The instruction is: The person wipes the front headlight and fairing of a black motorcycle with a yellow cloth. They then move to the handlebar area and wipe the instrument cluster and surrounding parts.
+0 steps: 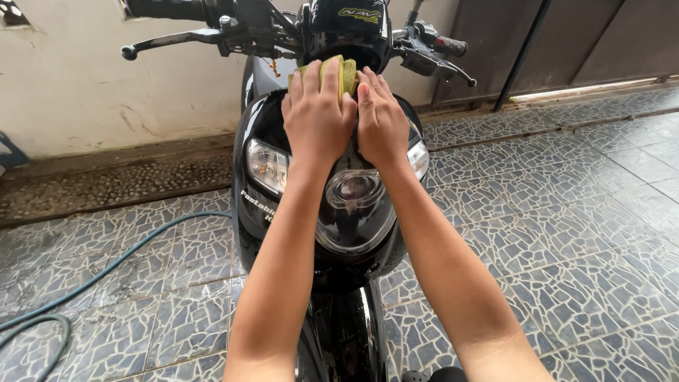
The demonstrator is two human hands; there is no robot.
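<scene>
A home yard or carport: mosaic-tiled floor (566,233), stained wall (71,85) (hose (106,272) alongside), parked scooter (353,212).
</scene>
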